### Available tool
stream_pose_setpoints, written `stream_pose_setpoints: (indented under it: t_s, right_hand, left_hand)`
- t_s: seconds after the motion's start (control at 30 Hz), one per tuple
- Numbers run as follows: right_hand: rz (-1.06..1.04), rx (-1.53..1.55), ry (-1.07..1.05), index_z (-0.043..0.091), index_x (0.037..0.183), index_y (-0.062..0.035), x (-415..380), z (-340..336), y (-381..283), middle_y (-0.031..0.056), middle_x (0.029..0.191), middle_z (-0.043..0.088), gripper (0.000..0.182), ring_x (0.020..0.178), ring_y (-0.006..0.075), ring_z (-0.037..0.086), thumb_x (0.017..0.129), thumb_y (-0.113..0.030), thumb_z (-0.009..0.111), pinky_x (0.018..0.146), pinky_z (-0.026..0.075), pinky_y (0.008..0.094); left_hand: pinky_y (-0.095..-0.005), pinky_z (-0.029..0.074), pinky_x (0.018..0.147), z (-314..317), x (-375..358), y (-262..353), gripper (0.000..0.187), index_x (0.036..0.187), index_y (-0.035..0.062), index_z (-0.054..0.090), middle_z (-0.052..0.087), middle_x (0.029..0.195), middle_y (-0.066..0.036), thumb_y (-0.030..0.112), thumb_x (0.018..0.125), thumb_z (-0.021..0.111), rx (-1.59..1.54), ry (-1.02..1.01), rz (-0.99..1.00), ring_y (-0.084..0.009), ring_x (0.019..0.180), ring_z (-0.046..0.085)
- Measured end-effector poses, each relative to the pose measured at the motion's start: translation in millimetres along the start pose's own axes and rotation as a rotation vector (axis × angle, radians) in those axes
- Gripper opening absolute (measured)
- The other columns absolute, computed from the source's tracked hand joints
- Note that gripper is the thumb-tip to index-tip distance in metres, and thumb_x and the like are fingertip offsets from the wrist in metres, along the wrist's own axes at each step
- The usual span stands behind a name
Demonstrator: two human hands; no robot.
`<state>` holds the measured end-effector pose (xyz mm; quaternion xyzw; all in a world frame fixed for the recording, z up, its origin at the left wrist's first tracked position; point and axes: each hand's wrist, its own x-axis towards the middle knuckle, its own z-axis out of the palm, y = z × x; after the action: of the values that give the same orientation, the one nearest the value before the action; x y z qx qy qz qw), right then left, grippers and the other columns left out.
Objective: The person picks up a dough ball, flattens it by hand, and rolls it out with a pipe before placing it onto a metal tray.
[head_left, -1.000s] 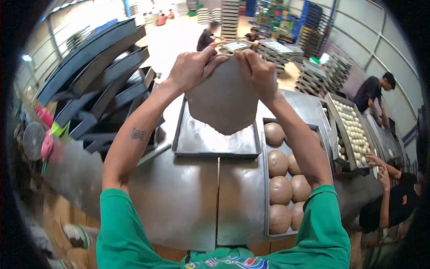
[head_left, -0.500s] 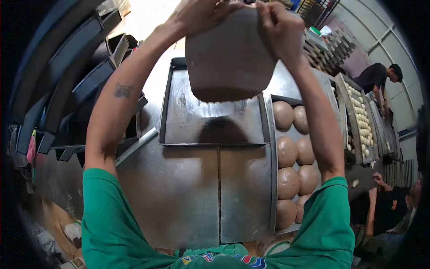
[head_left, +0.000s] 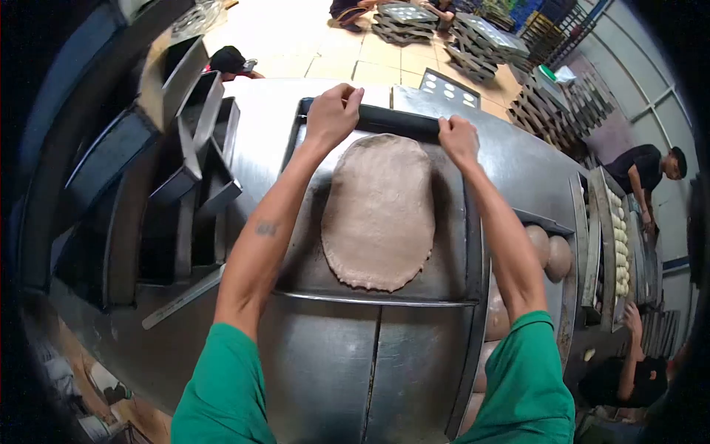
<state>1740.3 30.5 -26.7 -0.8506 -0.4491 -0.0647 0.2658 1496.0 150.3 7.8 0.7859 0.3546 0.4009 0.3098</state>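
A: Head view, only one we had. We saw the left hand (head_left: 334, 112) and right hand (head_left: 458, 138) both at the far end of a flat oval dough sheet (head_left: 379, 210).

B: Where did the dough lie?

A: Flat in a metal tray (head_left: 451, 259) on the steel tabletop (head_left: 325, 370), long axis running away from the person. The left grip was curled at the far left corner of the sheet, by the tray's dark far rim; we could not tell whether it pinched dough or just pressed there. The right grip was curled on the far right corner, same doubt.

B: Anything alongside?

A: Brown dough balls (head_left: 549, 251) in a second tray (head_left: 569, 296) just right of the first, partly hidden by the right arm. Empty dark pans (head_left: 188, 159) stacked on edge to the left. Far right, a long tray of pale dough pieces (head_left: 620, 248), a co-worker in black (head_left: 645, 169) standing by it, another person's arm (head_left: 634, 355) lower right. Stacked trays (head_left: 481, 44) on the floor beyond.
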Motion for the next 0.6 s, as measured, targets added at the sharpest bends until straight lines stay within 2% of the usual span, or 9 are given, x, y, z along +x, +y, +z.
stream_pose_setpoints:
  t_s: [0.13, 0.17, 0.23, 0.3, 0.33, 0.43, 0.5, 0.57, 0.6]
  right_hand:
    - [-0.024, 0.465, 0.09, 0.067, 0.083, 0.0008, 21, -78, -87, 0.0229, 0.077, 0.067, 0.033, 0.069, 0.0314, 0.067, 0.085, -0.031, 0.061, 0.068, 0.05, 0.0399]
    - [-0.127, 0.569, 0.157, 0.069, 0.086, -0.0003, 31, -101, -116, 0.018, 0.072, 0.068, 0.03, 0.066, 0.0236, 0.067, 0.084, -0.03, 0.063, 0.065, 0.05, 0.0355]
    - [-0.371, 0.731, 0.337, 0.069, 0.095, 0.0009, 24, -168, -201, 0.0152, 0.071, 0.069, 0.032, 0.062, 0.0185, 0.066, 0.083, -0.029, 0.066, 0.06, 0.05, 0.0316]
    - [-0.475, 1.051, 0.251, 0.067, 0.094, 0.0067, -6, -236, -290, 0.0142, 0.071, 0.068, 0.038, 0.054, 0.015, 0.061, 0.085, -0.03, 0.066, 0.053, 0.047, 0.0267]
    - [-0.532, 1.125, 0.188, 0.068, 0.093, 0.0028, -7, -252, -324, 0.01, 0.074, 0.063, 0.042, 0.064, 0.0129, 0.059, 0.088, -0.039, 0.063, 0.057, 0.047, 0.0258]
    - [-0.284, 1.275, -0.129, 0.047, 0.128, 0.0049, -2, -270, -437, 0.0208, 0.1, 0.06, 0.096, 0.079, 0.0254, 0.062, 0.07, -0.07, 0.064, 0.06, 0.052, 0.0351]
    - [0.029, 1.199, -0.114, 0.043, 0.13, 0.0112, -35, -287, -492, 0.0296, 0.13, 0.05, 0.102, 0.119, 0.0397, 0.052, 0.069, -0.067, 0.066, 0.103, 0.041, 0.042]
    - [0.081, 1.379, -0.358, 0.047, 0.129, 0.0048, -17, -269, -518, 0.0253, 0.128, 0.054, 0.078, 0.116, 0.0367, 0.055, 0.07, -0.041, 0.073, 0.099, 0.045, 0.0397]
    - [0.1, 1.386, -0.353, 0.047, 0.129, 0.0048, -25, -277, -521, 0.0253, 0.128, 0.054, 0.078, 0.116, 0.0367, 0.055, 0.07, -0.041, 0.073, 0.099, 0.045, 0.0397]
  left_hand:
    - [-0.0254, 0.047, 0.063, -43, -72, 13, 0.025, 0.09, 0.0011, 0.068, 0.068, 0.078, -0.006, 0.023, 0.095, 0.057, -0.276, -0.056, -0.044, -0.0099, 0.068, 0.061]
    - [-0.0247, 0.047, 0.064, -68, -98, 32, 0.023, 0.092, 0.0016, 0.068, 0.067, 0.077, -0.005, 0.022, 0.095, 0.057, -0.245, -0.185, -0.055, -0.0093, 0.069, 0.061]
    - [-0.0252, 0.047, 0.065, -108, -149, 59, 0.022, 0.093, 0.0007, 0.068, 0.066, 0.075, -0.004, 0.02, 0.095, 0.058, -0.287, -0.294, 0.007, -0.0088, 0.069, 0.06]
    - [-0.0256, 0.047, 0.063, -152, -189, 95, 0.02, 0.093, 0.0009, 0.068, 0.066, 0.075, -0.005, 0.019, 0.094, 0.06, -0.303, -0.429, 0.009, -0.0086, 0.069, 0.061]
    - [-0.0256, 0.048, 0.064, -171, -205, 111, 0.018, 0.093, 0.0015, 0.068, 0.067, 0.076, -0.005, 0.018, 0.093, 0.061, -0.284, -0.442, 0.006, -0.0089, 0.07, 0.061]
    - [-0.0273, 0.05, 0.067, -221, -242, 159, 0.02, 0.092, -0.0006, 0.068, 0.068, 0.076, -0.007, 0.018, 0.093, 0.062, -0.272, -0.359, 0.006, -0.0107, 0.07, 0.062]
    - [-0.0252, 0.05, 0.069, -255, -257, 194, 0.014, 0.093, 0.0004, 0.068, 0.069, 0.083, -0.005, 0.013, 0.092, 0.063, -0.216, -0.32, -0.017, -0.0105, 0.075, 0.062]
    - [-0.0262, 0.051, 0.071, -279, -265, 210, 0.014, 0.089, 0.0003, 0.068, 0.069, 0.087, -0.008, 0.012, 0.092, 0.062, -0.326, -0.175, -0.033, -0.011, 0.077, 0.063]
    - [-0.0265, 0.052, 0.071, -291, -268, 228, 0.014, 0.089, 0.0004, 0.067, 0.069, 0.087, -0.009, 0.013, 0.092, 0.062, -0.348, -0.078, -0.041, -0.0112, 0.077, 0.063]
